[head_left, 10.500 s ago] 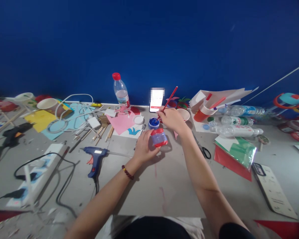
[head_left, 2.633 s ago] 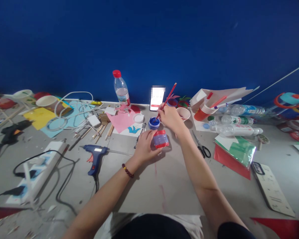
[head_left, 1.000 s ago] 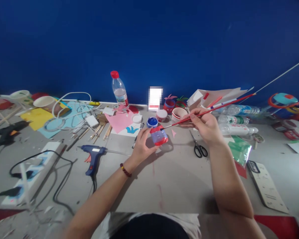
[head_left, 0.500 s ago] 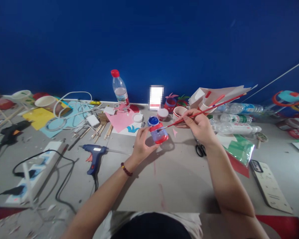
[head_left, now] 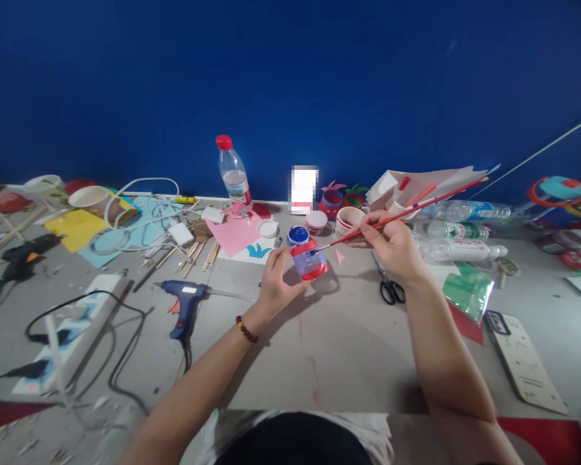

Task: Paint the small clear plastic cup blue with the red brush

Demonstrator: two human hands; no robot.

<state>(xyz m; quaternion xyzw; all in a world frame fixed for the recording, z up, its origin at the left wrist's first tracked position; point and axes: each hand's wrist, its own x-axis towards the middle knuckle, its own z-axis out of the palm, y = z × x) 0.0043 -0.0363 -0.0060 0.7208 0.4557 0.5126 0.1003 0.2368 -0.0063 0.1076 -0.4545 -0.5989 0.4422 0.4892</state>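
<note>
My left hand (head_left: 277, 278) is closed round a small clear piece that looks like a cut plastic bottle section (head_left: 310, 260), with red paint along both rims and a bluish tint between. In my right hand (head_left: 386, 245) is a long red paintbrush (head_left: 407, 212), its handle slanting up to the right. The brush tip touches the piece near its upper red rim, where a dark blue mark shows. Just behind the piece stands an open jar of blue paint (head_left: 298, 234). A lidded pink-white jar (head_left: 315, 222) and a paper cup (head_left: 348, 219) are close by.
At left lie a blue glue gun (head_left: 186, 300), a power strip (head_left: 72, 336) and tangled cables. A red-capped bottle (head_left: 233, 174) stands by the wall. Scissors (head_left: 390, 287), plastic bottles (head_left: 459, 249), green wrap (head_left: 469, 294) and a phone (head_left: 525, 361) lie at right.
The brush tip has shifted slightly right along the piece, and my right hand has moved a little to the right with it. My left hand keeps almost the same place.
</note>
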